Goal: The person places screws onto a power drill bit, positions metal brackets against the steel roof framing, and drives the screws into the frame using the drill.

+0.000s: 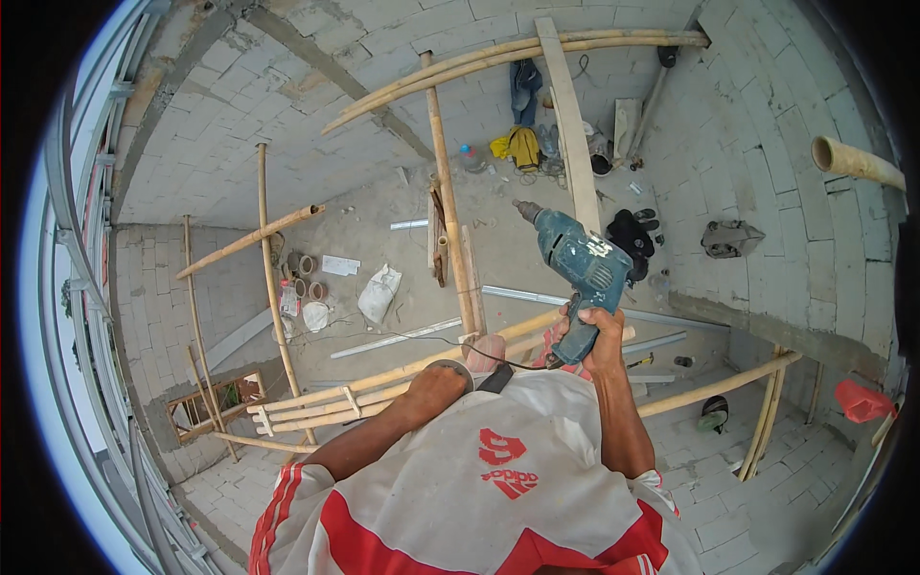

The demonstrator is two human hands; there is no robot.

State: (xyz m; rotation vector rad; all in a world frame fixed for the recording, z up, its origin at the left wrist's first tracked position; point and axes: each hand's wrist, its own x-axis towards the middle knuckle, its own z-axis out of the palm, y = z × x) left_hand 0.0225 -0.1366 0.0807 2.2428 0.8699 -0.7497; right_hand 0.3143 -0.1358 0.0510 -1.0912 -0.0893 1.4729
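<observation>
My right hand [602,337] is closed on the grip of a teal power drill [583,261], raised at the right of centre with its chuck angled up and to the left. A black cord [436,340] runs from its handle toward the left. My left hand [433,393] is curled at my waist around a greyish rounded thing [462,370] that I cannot make out, beside a dark strap or pouch [495,379]. Bamboo poles [326,410] lashed as scaffolding cross just beyond both hands.
I look down from height on block walls [752,182], more poles [436,134], a long plank [561,115] and a dusty floor [402,278] with white sacks [379,292], metal channels [393,340], yellow bags [522,149] and a black heap [631,244]. A metal frame [86,268] lines the left edge.
</observation>
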